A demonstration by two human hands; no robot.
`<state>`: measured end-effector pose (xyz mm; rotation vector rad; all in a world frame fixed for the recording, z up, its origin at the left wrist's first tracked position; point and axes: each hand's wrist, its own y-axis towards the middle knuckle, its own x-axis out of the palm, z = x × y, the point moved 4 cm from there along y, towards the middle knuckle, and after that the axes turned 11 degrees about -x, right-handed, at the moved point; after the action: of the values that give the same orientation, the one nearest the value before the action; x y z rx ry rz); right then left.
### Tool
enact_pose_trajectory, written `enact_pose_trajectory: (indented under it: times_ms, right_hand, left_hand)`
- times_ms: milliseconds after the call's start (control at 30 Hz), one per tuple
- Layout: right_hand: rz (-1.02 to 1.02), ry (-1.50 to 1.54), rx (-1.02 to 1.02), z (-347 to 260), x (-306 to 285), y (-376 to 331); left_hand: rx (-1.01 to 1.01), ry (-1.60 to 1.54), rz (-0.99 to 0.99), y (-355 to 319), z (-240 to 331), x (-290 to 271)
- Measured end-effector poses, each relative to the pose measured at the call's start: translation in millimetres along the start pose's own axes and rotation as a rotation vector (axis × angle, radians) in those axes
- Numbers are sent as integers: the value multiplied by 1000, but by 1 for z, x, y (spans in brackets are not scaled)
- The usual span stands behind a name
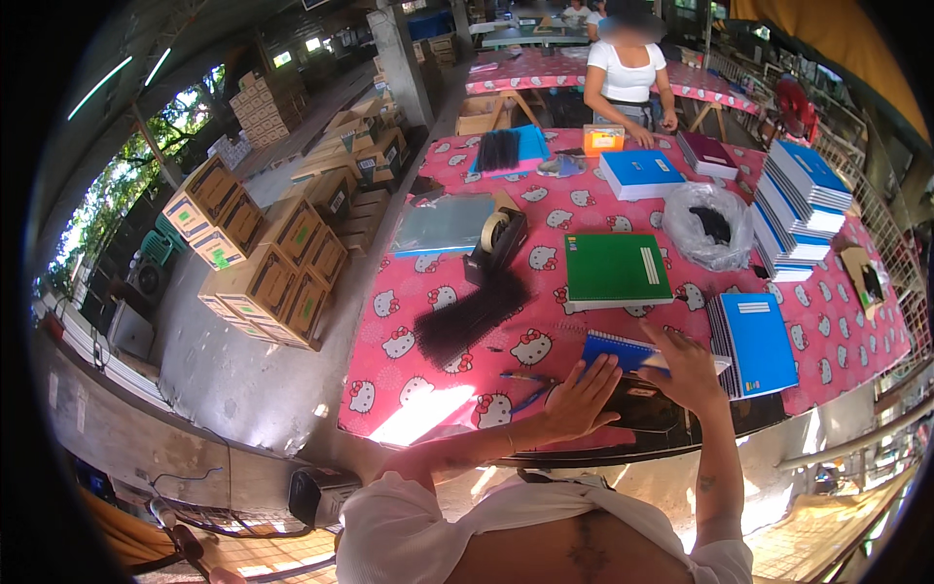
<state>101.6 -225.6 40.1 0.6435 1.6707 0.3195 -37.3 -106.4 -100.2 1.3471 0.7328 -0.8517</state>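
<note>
1. White sleeve (394, 526) sits behind the left hand (581, 399), fingers straight and unclenched.
2. Blue spiral notebook (617, 347) lies at those fingertips.
3. Right hand (686, 372) arches over the notebook's right end, fingers spread; grip unclear.

Blue notebook (623, 347), pink cat-print tablecloth (413, 375), seemingly maroon books (709, 154)

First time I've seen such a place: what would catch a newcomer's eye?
The pink cat-print tablecloth probably stands out first. On it, a green notebook lies near the middle and a tall blue-and-white stack at the right. At the near edge, the left hand and right hand are at a small notebook.
</note>
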Motion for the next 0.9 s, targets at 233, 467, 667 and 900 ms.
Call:
enact_pose_trajectory:
  times_ms: [233,467,667,900]
  right_hand:
    - [-279,-20,60,43,4,-23]
    - [-244,14,2,52,4,-26]
    - [-305,27,41,55,15,-20]
    - [-312,45,55,61,10,-26]
  left_hand:
    - [50,-18,-28,104,-34,-69]
    - [-49,51,-106,111,-23,-50]
    - [-220,-18,-162,20,16,26]
    - [-196,73,-193,47,13,17]
